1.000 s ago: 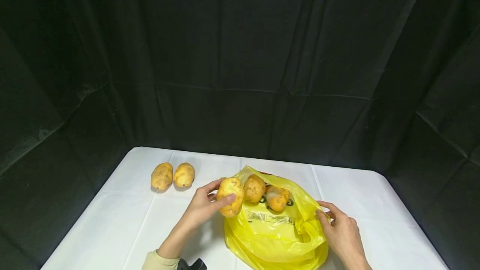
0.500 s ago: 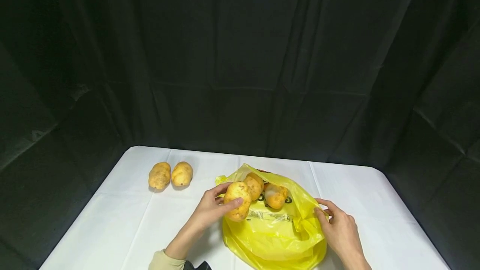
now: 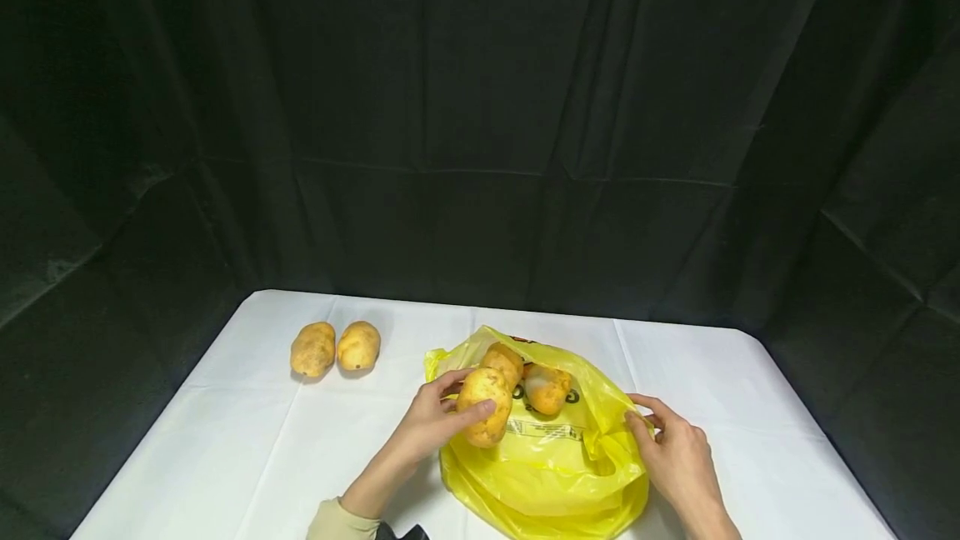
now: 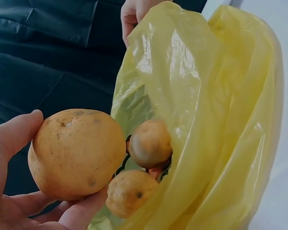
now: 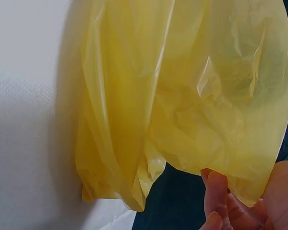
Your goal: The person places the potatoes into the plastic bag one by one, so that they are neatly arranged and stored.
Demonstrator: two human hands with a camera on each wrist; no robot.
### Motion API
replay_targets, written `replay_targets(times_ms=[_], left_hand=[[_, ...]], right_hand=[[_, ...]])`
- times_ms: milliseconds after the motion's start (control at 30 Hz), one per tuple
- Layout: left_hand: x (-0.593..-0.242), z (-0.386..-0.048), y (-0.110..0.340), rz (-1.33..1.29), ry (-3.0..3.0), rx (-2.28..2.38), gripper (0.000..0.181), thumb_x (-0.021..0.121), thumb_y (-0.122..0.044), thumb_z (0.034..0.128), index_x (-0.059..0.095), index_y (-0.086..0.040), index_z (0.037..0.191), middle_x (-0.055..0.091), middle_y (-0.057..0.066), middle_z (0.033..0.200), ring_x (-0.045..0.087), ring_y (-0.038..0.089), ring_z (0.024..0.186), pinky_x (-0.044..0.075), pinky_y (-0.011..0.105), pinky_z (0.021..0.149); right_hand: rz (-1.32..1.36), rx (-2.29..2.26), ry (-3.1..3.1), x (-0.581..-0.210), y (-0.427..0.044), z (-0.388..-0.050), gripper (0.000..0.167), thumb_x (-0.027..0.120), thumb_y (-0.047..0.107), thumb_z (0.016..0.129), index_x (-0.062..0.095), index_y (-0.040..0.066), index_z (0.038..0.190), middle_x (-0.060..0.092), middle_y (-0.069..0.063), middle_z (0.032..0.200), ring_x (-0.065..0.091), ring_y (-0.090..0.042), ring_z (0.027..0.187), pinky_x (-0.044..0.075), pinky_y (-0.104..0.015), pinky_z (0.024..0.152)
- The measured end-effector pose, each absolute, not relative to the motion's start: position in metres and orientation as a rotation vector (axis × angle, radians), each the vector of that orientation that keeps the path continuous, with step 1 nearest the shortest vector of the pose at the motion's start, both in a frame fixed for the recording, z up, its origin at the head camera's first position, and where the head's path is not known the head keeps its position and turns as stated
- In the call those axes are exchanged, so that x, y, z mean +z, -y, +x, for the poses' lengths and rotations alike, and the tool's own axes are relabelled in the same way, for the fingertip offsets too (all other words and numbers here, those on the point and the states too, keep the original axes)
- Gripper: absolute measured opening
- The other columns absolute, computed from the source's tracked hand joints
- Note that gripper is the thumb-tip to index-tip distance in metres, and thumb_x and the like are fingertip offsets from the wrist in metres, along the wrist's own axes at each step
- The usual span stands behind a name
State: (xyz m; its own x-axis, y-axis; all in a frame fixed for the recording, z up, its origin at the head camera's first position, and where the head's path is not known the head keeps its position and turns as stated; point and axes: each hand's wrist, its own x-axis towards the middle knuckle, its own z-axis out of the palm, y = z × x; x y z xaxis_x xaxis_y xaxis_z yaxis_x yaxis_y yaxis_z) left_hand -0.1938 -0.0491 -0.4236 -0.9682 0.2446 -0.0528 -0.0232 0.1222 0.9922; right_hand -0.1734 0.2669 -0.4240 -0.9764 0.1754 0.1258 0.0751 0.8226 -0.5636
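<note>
My left hand (image 3: pixel 431 423) holds a potato (image 3: pixel 484 408) between thumb and fingers, over the left side of a yellow plastic bag (image 3: pixel 547 486). The same potato (image 4: pixel 77 153) fills the near left of the left wrist view, in front of the bag's mouth. Two more potatoes lie inside the bag, one farther back (image 3: pixel 502 363) and one to its right (image 3: pixel 547 390). With thumb and fingers, my right hand (image 3: pixel 678 457) pinches the bag's right rim. Its fingertips (image 5: pixel 215 189) show on the yellow film in the right wrist view.
At the back left of the white-covered table (image 3: pixel 225 448), two potatoes sit side by side, a left one (image 3: pixel 312 349) and a right one (image 3: pixel 358 346). A black cloth (image 3: pixel 480 123) hangs behind the table and along both sides.
My left hand has carried its potato rightward and slightly down, across the bag's left edge; it now partly covers the rear potato. My right hand keeps its hold on the rim.
</note>
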Motion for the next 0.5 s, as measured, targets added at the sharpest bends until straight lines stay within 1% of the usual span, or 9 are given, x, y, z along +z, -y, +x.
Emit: replay_targets(times_ms=[200, 500], left_hand=[[-0.427, -0.195, 0.043, 0.242, -2.222, 1.910, 0.069, 0.076, -0.037, 0.0849, 0.050, -0.001, 0.138, 0.057, 0.010, 0.122, 0.052, 0.023, 0.112, 0.045, 0.041, 0.094], [-0.432, -0.195, 0.027, 0.226, -2.192, 1.879, 0.069, 0.078, -0.037, 0.0828, 0.051, -0.002, 0.136, 0.055, 0.010, 0.122, 0.053, 0.025, 0.107, 0.046, 0.040, 0.089]], right_hand=[[-0.234, 0.882, 2.852, -0.425, -0.264, -0.173, 0.032, 0.065, 0.018, 0.095, 0.065, 0.007, 0.124, 0.070, -0.017, 0.097, 0.047, -0.018, 0.061, 0.037, -0.031, 0.057], [-0.246, 0.863, 2.863, -0.425, -0.267, -0.172, 0.032, 0.065, 0.018, 0.095, 0.065, 0.008, 0.125, 0.070, -0.019, 0.100, 0.051, -0.019, 0.066, 0.041, -0.033, 0.061]])
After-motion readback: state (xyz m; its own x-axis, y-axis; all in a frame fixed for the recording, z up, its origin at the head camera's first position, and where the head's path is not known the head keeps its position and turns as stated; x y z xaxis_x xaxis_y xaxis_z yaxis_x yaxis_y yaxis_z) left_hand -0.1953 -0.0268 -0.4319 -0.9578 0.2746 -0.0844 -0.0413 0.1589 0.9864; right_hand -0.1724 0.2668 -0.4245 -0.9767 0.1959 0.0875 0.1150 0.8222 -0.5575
